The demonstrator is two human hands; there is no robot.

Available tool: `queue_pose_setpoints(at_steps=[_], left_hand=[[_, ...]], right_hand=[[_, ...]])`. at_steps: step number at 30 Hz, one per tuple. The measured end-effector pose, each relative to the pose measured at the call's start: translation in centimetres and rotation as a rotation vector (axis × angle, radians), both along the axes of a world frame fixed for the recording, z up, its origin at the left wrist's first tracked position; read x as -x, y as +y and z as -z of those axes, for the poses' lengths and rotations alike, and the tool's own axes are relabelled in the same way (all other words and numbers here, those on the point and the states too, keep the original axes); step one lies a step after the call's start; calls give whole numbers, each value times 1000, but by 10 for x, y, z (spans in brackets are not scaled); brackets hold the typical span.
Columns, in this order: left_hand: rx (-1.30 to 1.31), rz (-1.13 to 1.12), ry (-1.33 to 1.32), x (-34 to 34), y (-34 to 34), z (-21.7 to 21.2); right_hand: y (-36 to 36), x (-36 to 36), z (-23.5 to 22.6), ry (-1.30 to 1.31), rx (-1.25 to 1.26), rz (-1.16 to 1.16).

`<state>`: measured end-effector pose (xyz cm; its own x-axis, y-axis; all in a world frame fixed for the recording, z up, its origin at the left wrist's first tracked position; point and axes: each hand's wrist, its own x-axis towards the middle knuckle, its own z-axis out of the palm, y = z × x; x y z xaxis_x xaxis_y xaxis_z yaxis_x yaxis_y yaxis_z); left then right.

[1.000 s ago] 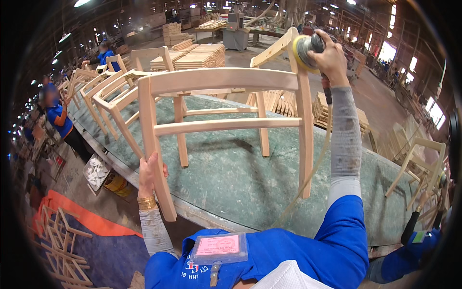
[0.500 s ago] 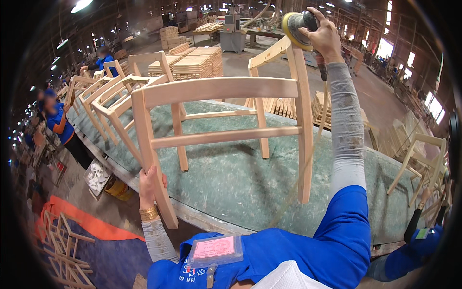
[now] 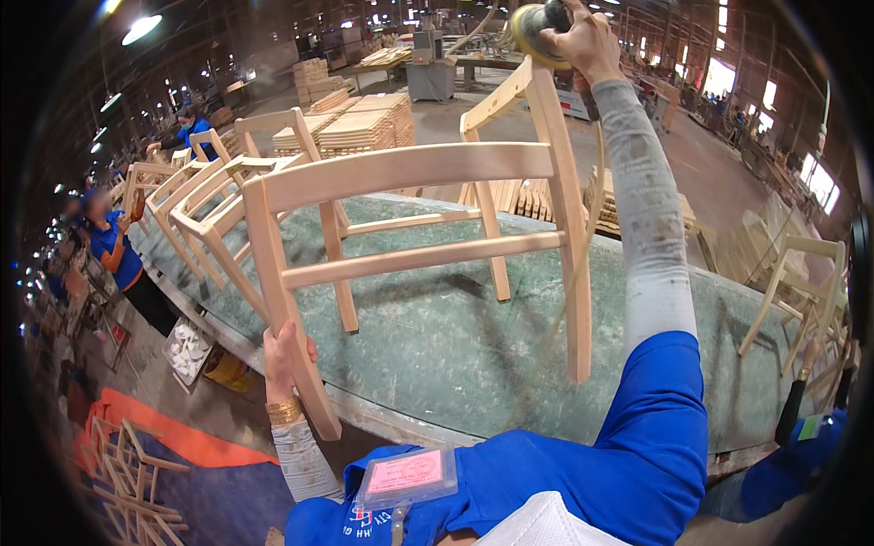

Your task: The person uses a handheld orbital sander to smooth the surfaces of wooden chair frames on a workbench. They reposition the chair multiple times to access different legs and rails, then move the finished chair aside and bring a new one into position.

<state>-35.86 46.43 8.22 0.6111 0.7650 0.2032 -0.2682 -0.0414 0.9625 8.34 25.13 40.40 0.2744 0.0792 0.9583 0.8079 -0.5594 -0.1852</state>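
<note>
Left grip (image 3: pixel 287 362) holds chair (image 3: pixel 423 259) by one leg, 8 o'clock; right grip (image 3: pixel 588 44) holds sander (image 3: pixel 539 35), 1 o'clock; tray (image 3: pixel 186 379), 8 o'clock, contains white pieces (image 3: pixel 188 348).

Pale tan chair (image 3: pixel 410 165), mottled green table (image 3: pixel 446 355)

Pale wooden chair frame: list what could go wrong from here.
The pale wooden chair frame could tip: the bare left hand grips only its near left leg, whose end appears past the edge of the green tabletop. The round yellow-and-grey sander in the right hand might gouge the frame's upper end. Its thin yellowish hose, seemingly crossing the near right leg, might snag.
</note>
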Motion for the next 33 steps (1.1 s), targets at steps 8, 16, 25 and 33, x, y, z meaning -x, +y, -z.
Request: queue_pose_setpoints(at_steps=[8,16,25,33], left_hand=[[44,-6,-7,-1,0,-2],[20,12,-12,2,1,-2],[101,-56,-56,7,-8,-3],[84,79,-35,-7,2,-15]], right_hand=[[-46,-41,25,-94,-17,90],[-16,3,5,31,74,-64],[-24,-6,-2,51,-12,69],[-110,-79,59,70,74,-119]])
